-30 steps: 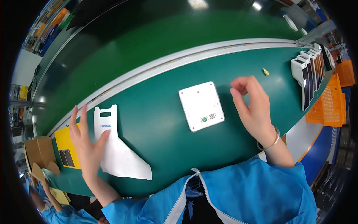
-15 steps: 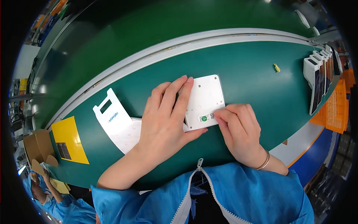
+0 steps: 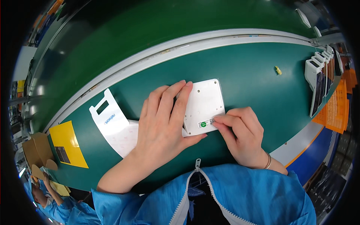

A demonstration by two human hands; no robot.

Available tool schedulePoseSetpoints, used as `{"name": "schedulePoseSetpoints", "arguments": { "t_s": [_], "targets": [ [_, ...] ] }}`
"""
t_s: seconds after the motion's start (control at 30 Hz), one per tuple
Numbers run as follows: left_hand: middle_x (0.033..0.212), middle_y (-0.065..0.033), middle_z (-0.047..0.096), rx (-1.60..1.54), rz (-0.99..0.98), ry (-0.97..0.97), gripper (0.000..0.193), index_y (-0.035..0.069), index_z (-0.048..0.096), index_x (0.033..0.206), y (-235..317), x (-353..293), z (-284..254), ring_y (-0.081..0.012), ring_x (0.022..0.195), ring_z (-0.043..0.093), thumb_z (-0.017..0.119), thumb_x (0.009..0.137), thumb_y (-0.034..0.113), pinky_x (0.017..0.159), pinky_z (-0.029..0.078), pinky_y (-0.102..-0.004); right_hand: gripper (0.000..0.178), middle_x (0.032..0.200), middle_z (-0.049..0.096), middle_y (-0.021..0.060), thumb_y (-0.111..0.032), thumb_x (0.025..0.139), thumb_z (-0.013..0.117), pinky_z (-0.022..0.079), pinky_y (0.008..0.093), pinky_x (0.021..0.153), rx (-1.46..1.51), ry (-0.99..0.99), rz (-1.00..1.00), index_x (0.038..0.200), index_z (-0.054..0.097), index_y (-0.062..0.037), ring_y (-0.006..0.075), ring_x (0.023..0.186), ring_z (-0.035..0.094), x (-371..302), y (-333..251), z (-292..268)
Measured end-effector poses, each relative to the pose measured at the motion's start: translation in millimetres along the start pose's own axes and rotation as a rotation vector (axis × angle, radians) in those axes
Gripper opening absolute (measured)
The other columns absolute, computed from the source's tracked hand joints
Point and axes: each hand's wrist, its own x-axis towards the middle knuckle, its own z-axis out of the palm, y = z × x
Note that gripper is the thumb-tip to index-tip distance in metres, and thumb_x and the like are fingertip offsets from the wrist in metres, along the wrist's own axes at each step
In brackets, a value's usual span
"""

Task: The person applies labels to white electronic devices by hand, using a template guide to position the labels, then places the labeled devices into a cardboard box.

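Observation:
A flat white plastic device (image 3: 204,102) lies with its screwed underside up in the middle of the green table. My left hand (image 3: 161,118) lies over its left side, fingers along the far part and thumb at the near edge, steadying it. At the device's near right corner, my right hand (image 3: 242,133) is closed in a pinch on the right end of a small printed label (image 3: 207,123) with a green round sticker (image 3: 203,124). The fingertips cover part of that label. A white panel with a rectangular cut-out (image 3: 109,118) sits left of my left hand, partly under it.
On the left are a yellow sheet (image 3: 73,140) and an open cardboard box (image 3: 37,150), with a co-worker in blue (image 3: 75,212) beyond. A small yellow piece (image 3: 278,70) lies at the far right. White devices (image 3: 315,75) stand in a row near orange baskets (image 3: 335,108).
The view has shifted slightly, and the device with both hands appears a little lower in it. My right fingertips stay at the label's end, and my left hand keeps its hold.

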Motion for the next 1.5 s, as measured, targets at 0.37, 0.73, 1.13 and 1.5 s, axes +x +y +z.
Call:
{"name": "schedulePoseSetpoints", "arguments": {
  "t_s": [0.37,0.73,1.13,1.5],
  "targets": [
    [0.125,-0.0154,0.048,-0.034,-0.01,-0.028,0.104,0.001,0.043,0.136,1.5,4.2,-1.0,-0.0344,0.112,0.047,0.091,0.046,0.024,0.095,0.04,-0.0437,0.016,0.094,0.051,0.0105,-0.001,0.084,0.064,0.047,0.0333,0.066,0.246,-0.334,0.054,0.092,0.05,-0.0007,0.0261,0.08,0.055,9.6,4.8,-30.1],
    [0.121,-0.0144,0.048,0.029,-0.048,-0.039,0.101,0.003,0.046,0.134,4.6,8.7,0.3,-0.0324,0.111,0.047,0.09,0.047,0.027,0.089,0.045,-0.0406,0.026,0.084,0.053,0.0079,-0.017,0.077,0.074,0.047,0.0344,0.063,0.161,-0.244,-0.045,0.095,0.06,-0.0034,0.0246,0.074,0.057,21.4,21.2,-22.3],
    [0.124,-0.0153,0.041,-0.147,-0.084,-0.095,0.104,0.005,0.042,0.136,-10.9,3.3,-2.2,-0.0321,0.12,0.04,0.088,0.046,0.025,0.1,0.039,-0.0403,0.015,0.085,0.056,0.0072,-0.01,0.082,0.073,0.048,0.0307,0.066,0.62,-0.509,-0.017,0.085,0.059,-0.0035,0.0201,0.076,0.058,46.9,58.4,-72.5],
    [0.128,-0.015,0.041,-0.223,-0.03,-0.12,0.107,0.003,0.04,0.137,-17.6,2.6,-3.0,-0.0319,0.117,0.04,0.09,0.045,0.027,0.096,0.041,-0.041,0.014,0.081,0.047,0.0047,-0.014,0.08,0.069,0.042,0.0352,0.064,0.602,-0.58,-0.339,0.081,0.059,-0.0058,0.0204,0.077,0.051,79.3,78.7,-30.2]
  ]
}}
